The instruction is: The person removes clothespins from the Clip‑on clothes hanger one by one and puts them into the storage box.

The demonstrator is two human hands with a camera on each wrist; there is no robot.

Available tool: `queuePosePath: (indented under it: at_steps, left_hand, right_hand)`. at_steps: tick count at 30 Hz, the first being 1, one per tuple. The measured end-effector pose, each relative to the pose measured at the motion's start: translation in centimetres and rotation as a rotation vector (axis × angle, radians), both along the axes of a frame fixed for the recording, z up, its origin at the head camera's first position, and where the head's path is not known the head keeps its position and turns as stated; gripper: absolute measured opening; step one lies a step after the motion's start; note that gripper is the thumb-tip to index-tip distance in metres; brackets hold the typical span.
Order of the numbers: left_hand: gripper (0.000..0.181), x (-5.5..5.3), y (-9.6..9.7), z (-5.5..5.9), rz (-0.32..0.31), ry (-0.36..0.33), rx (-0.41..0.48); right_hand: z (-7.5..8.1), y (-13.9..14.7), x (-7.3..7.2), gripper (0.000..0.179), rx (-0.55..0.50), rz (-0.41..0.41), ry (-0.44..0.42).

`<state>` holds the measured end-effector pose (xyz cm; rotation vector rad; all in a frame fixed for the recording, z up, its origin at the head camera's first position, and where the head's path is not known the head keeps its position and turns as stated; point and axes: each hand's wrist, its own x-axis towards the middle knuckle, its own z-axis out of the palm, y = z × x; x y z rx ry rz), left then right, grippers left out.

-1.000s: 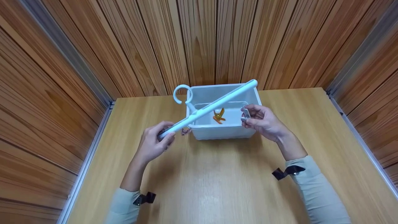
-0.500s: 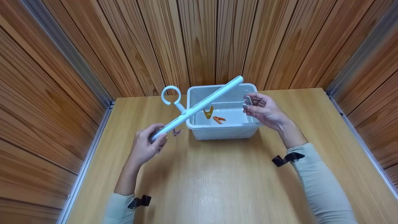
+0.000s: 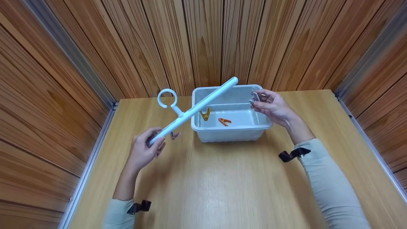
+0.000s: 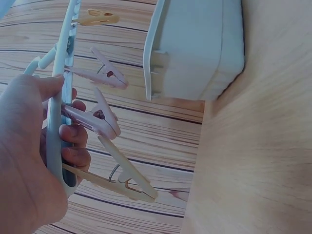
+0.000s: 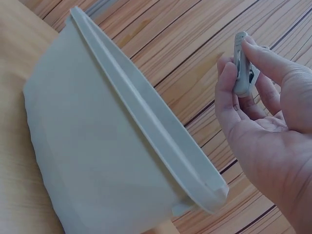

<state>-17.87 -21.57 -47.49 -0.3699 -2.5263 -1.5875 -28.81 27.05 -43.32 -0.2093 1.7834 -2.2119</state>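
My left hand (image 3: pixel 142 149) grips the lower end of a light blue clip hanger (image 3: pixel 197 108), held slanted up to the right, its round hook (image 3: pixel 167 92) pointing upward. Clothespins hang from its bar: a yellow one (image 3: pixel 205 114), two pink ones (image 4: pixel 100 119) and a cream one (image 4: pixel 122 180) near my fingers. My right hand (image 3: pixel 275 107) pinches a grey clothespin (image 5: pixel 240 66) between thumb and fingers, above the right side of a white bin (image 3: pixel 230 135). Inside the bin lies an orange clothespin (image 3: pixel 224 121).
The bin stands at the back of a wooden table (image 3: pixel 216 184), near the plank wall (image 3: pixel 206 41). More plank walls with grey metal edge strips flank the table. Black camera mounts (image 3: pixel 294 154) sit on the wrists.
My left hand has drawn the hanger to the left, the yellow clothespin moving with it. My right hand has risen slightly, farther back, with the grey clothespin. The orange clothespin has stayed put.
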Motion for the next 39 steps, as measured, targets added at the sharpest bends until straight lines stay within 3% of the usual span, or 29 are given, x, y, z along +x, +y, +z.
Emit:
queuePosePath:
  at_steps: [12,17,26,39]
  left_hand:
    - [0.025,-0.1,-0.2,-0.1,0.004,0.004,-0.008]
    - [0.024,-0.2,-0.3,-0.2,0.02,0.018,-0.03]
    - [0.025,-0.3,-0.4,-0.3,0.02,-0.006,-0.039]
    - [0.026,-0.5,-0.4,0.0,0.013,-0.017,-0.043]
  right_hand:
    - [-0.1,-0.5,-0.6,0.045,0.068,-0.105,-0.052]
    - [-0.3,-0.6,-0.4,0.033,0.031,-0.083,-0.019]
    - [0.4,-0.8,0.2,0.031,-0.062,-0.017,0.027]
    - [0.4,-0.8,0.5,0.036,-0.042,0.006,0.077]
